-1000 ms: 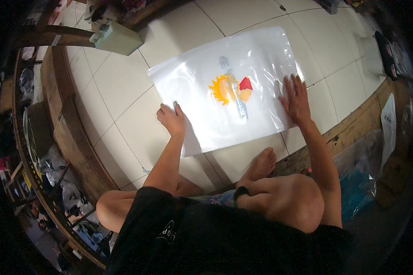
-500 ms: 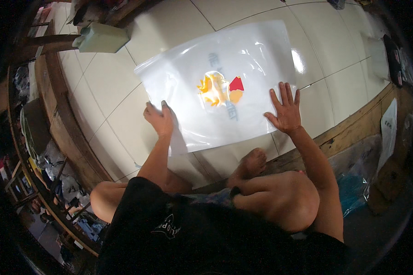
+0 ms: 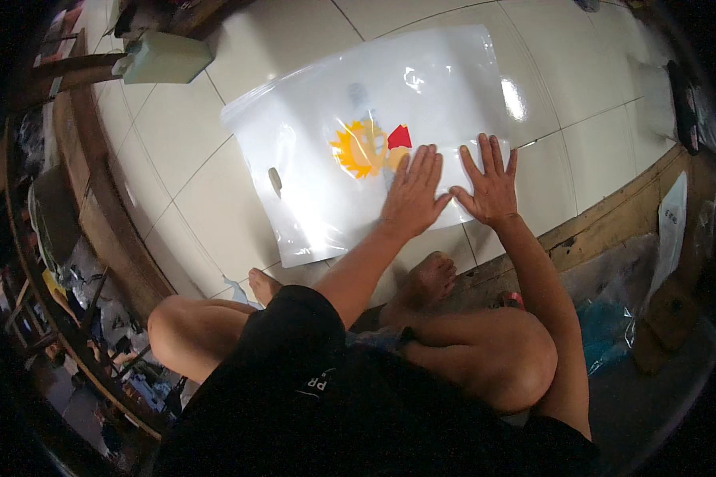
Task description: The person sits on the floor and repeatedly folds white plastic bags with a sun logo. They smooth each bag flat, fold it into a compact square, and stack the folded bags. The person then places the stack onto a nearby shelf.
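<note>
A white, glossy plastic bag (image 3: 310,131) lies flat on the tiled floor, with a yellow, orange and red printed picture near its middle. An oval handle hole shows in its left part. Flat on the sheet beside the print rests my left hand (image 3: 412,191), fingers stretched out. My right hand (image 3: 489,184) presses on the bag's near right part, its fingers spread. The two thumbs come close together. Neither hand grips anything.
A pale green container (image 3: 167,58) stands on the far left. Wooden beams (image 3: 103,191) run along the left side, and a wooden edge (image 3: 589,226) borders the floor at right. Clear plastic wrapping (image 3: 608,326) lies to the lower right. My bare feet (image 3: 433,278) are near the bag.
My left hand has let go of the bag's left edge and moved right, onto the sheet beside my right hand. The bag's left side now lies flatter, showing the hole.
</note>
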Available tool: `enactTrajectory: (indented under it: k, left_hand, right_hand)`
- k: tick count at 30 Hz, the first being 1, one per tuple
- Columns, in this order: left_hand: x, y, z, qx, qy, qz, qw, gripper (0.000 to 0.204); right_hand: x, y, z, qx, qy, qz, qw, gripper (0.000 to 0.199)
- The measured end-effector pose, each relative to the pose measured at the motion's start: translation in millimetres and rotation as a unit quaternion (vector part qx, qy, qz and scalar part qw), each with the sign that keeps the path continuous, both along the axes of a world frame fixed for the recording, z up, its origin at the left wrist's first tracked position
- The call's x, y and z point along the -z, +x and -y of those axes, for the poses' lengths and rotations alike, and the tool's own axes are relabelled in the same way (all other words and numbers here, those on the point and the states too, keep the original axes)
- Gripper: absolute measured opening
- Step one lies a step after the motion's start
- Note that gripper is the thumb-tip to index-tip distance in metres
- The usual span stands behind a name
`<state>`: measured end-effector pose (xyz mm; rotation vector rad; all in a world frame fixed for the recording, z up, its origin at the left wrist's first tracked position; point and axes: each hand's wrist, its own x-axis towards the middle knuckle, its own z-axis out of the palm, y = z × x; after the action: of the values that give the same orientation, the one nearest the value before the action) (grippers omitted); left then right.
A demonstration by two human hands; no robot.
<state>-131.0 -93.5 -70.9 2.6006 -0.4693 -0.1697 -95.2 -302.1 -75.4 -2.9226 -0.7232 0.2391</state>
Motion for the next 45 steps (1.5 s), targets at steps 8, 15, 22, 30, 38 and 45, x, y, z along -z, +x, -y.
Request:
enactTrajectory:
  k: [8,15,22,30,38,45]
  left_hand:
    - [0,-54,-118,-0.124,0.126,-0.065,0.982,0.087]
    - [1,-62,-142,-0.143,0.105,-0.031,0.984,0.082]
    - [7,-54,-144,-0.139,0.118,-0.022,0.983,0.081]
    - [-13,-51,-142,-0.129,0.087,-0.058,0.986,0.085]
    - [-28,118,-46,-0.088,-0.033,0.051,0.994,0.080]
    - [-2,141,-77,-0.103,0.039,0.014,0.994,0.089]
  right_hand:
    - [-3,-4,3,0.003,-0.024,0.019,1.000,0.081]
    - [-11,3,-2,-0.023,-0.041,0.017,0.999,0.082]
    - [-28,140,-52,-0.087,-0.026,0.124,0.988,0.087]
    - [0,181,-58,-0.117,-0.005,0.087,0.989,0.091]
    - [3,190,-59,-0.136,0.040,0.071,0.987,0.091]
    - [-1,191,-58,-0.116,0.042,0.063,0.990,0.090]
